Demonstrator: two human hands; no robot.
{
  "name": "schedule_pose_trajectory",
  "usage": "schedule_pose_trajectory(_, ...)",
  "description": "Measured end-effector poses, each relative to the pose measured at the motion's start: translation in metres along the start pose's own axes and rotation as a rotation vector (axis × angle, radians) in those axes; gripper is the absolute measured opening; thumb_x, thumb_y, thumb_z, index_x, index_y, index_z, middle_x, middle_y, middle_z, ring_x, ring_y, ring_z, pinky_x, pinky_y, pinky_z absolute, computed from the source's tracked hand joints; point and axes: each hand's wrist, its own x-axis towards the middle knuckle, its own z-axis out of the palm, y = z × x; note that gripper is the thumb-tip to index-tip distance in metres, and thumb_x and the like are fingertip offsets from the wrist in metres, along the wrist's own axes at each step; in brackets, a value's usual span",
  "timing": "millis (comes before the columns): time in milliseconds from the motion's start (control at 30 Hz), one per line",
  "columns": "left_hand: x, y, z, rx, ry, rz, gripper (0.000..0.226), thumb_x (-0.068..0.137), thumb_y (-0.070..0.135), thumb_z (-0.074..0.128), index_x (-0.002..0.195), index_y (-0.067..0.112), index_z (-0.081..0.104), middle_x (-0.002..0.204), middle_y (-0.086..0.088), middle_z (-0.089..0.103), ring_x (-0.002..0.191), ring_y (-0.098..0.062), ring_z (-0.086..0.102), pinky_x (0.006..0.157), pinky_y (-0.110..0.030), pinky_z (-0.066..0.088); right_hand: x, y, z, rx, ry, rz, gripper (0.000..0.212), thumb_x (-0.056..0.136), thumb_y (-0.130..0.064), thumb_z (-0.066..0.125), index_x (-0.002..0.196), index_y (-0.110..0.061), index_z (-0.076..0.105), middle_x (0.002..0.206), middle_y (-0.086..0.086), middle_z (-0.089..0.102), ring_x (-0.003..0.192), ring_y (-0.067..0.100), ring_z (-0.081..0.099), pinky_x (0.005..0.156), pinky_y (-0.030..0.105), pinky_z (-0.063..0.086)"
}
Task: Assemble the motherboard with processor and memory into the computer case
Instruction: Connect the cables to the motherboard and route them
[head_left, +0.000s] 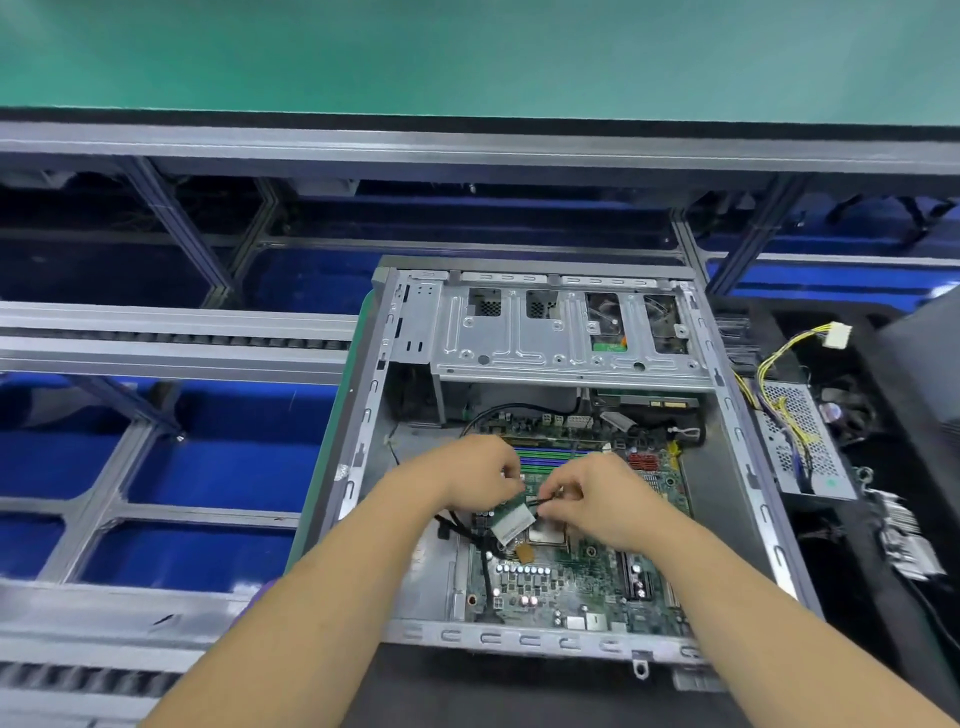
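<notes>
Landmark = computer case (737, 457), lying open on its side at centre frame. Left of case: grey conveyor rails (171, 338) over blue bays. Inside case, motherboard (576, 587) sits flat on the floor, memory slots (550, 460) at its far end, drive cage (561, 332) across the far side above them. Left hand (475, 470) over the board's middle, fingers curled, pinching the far edge of a small green card (511, 519) that is tilted up off the board. Right hand (597, 501) just right of the card, fingertips pinched on a thin black cable (543, 500) that meets the card's right edge. Hands hide the mid-board; processor socket (545, 532) only partly visible under the card, can't tell if a chip is seated. Card's connector end blurred. Black cables (485, 566) run down the board's left side. Right of case: perforated power supply (802, 441) with yellow wire loom and white plug (836, 335), lying on a black surface
</notes>
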Motion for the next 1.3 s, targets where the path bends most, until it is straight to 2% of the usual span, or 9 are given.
schedule_pose_trajectory(167, 0.000, 0.001, 0.008, -0.016, 0.077, -0.025, 0.020, 0.093, 0.027, 0.050, 0.073, 0.026, 0.056, 0.081, 0.002, 0.065, 0.080, -0.022, 0.061, 0.071, -0.036, 0.053, 0.003, -0.007, 0.006, 0.093, -0.060, 0.008, 0.016, 0.094, -0.014, 0.070, 0.089, -0.028, 0.064, 0.080, -0.002, 0.073, 0.069, 0.007, 0.071, 0.072, 0.031, 0.062)
schedule_pose_trajectory(333, 0.001, -0.002, 0.011, 0.033, 0.137, -0.037, 0.029, 0.094, 0.026, 0.044, 0.065, 0.024, 0.045, 0.068, 0.007, 0.052, 0.066, -0.017, 0.050, 0.053, -0.029, 0.033, -0.004, -0.011, 0.007, -0.149, -0.112, -0.109, 0.021, 0.091, -0.029, 0.074, 0.083, -0.034, 0.055, 0.072, -0.005, 0.067, 0.061, 0.003, 0.058, 0.064, 0.026, 0.052)
schedule_pose_trajectory(433, 0.005, -0.005, 0.010, 0.095, 0.130, -0.055, 0.031, 0.098, 0.031, 0.040, 0.070, 0.020, 0.047, 0.070, 0.003, 0.053, 0.064, -0.016, 0.048, 0.052, -0.029, 0.030, -0.008, -0.015, 0.011, -0.079, -0.183, -0.122, 0.010, 0.097, -0.029, 0.067, 0.096, -0.027, 0.057, 0.075, -0.004, 0.075, 0.069, 0.003, 0.069, 0.075, 0.028, 0.057)
schedule_pose_trajectory(567, 0.010, -0.004, 0.014, 0.204, 0.099, -0.065, 0.026, 0.098, 0.033, 0.041, 0.083, 0.017, 0.056, 0.081, 0.001, 0.058, 0.076, -0.024, 0.055, 0.058, -0.030, 0.035, -0.011, -0.017, 0.010, 0.192, -0.418, -0.046, 0.013, 0.098, -0.015, 0.066, 0.087, -0.007, 0.066, 0.073, 0.000, 0.074, 0.068, 0.012, 0.071, 0.073, 0.030, 0.059)
schedule_pose_trajectory(700, 0.015, -0.003, 0.021, 0.218, 0.037, -0.070, 0.020, 0.096, 0.034, 0.043, 0.085, 0.021, 0.053, 0.094, -0.002, 0.060, 0.089, -0.026, 0.056, 0.066, -0.032, 0.037, -0.008, -0.017, 0.010, 0.070, -0.396, -0.067, 0.025, 0.090, -0.026, 0.077, 0.082, -0.002, 0.073, 0.065, -0.002, 0.065, 0.059, 0.009, 0.056, 0.063, 0.022, 0.048)
schedule_pose_trajectory(833, 0.017, -0.004, 0.022, 0.207, 0.033, -0.070, 0.020, 0.096, 0.033, 0.043, 0.085, 0.020, 0.054, 0.093, -0.002, 0.060, 0.086, -0.025, 0.054, 0.067, -0.032, 0.038, -0.008, -0.016, 0.018, 0.217, -0.466, -0.007, 0.008, 0.089, -0.007, 0.076, 0.085, 0.000, 0.074, 0.070, 0.000, 0.073, 0.064, 0.010, 0.069, 0.070, 0.022, 0.057)
schedule_pose_trajectory(933, 0.017, -0.004, 0.021, 0.200, 0.030, -0.075, 0.020, 0.096, 0.032, 0.044, 0.085, 0.019, 0.055, 0.092, -0.002, 0.060, 0.086, -0.025, 0.055, 0.067, -0.032, 0.040, -0.007, -0.014, 0.020, 0.305, -0.496, 0.033, 0.014, 0.089, 0.002, 0.073, 0.082, -0.009, 0.071, 0.068, 0.000, 0.072, 0.060, 0.008, 0.069, 0.065, 0.020, 0.056)
schedule_pose_trajectory(1167, 0.016, -0.003, 0.019, 0.192, 0.036, -0.082, 0.021, 0.096, 0.031, 0.043, 0.084, 0.019, 0.055, 0.092, -0.002, 0.061, 0.085, -0.024, 0.055, 0.066, -0.031, 0.038, -0.008, -0.017, 0.022, 0.406, -0.535, 0.108, 0.014, 0.092, 0.009, 0.066, 0.088, -0.005, 0.069, 0.074, 0.008, 0.073, 0.064, 0.009, 0.073, 0.062, 0.018, 0.056)
schedule_pose_trajectory(1300, 0.017, -0.003, 0.020, 0.193, 0.041, -0.080, 0.021, 0.096, 0.030, 0.043, 0.088, 0.017, 0.058, 0.095, -0.003, 0.063, 0.088, -0.025, 0.057, 0.066, -0.031, 0.038, -0.006, -0.016, 0.025, 0.298, -0.527, 0.096, 0.007, 0.090, 0.004, 0.070, 0.089, -0.003, 0.071, 0.071, 0.004, 0.075, 0.064, 0.010, 0.072, 0.065, 0.020, 0.057)
